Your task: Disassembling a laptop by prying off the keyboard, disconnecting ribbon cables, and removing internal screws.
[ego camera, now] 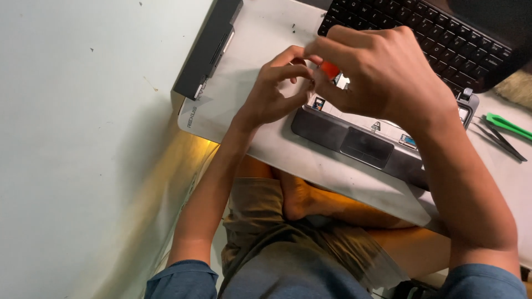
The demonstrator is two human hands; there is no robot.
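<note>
An open laptop chassis (332, 130) lies on a white table (266, 33), its grey palm rest and touchpad (366, 147) toward me, a black keyboard (443, 41) tilted up behind. My right hand (382, 72) hovers over the palm rest's left end, its fingers pinched on a small red-handled tool (330, 69). My left hand (274, 88) is curled beside it, fingertips meeting the right hand's at the same spot. What the fingertips touch is hidden.
A long black laptop battery (208, 47) lies at the table's left edge. A green pry tool (507, 126) and black tweezers (507, 145) rest at the right. My crossed legs and bare foot (299, 202) sit below the table edge.
</note>
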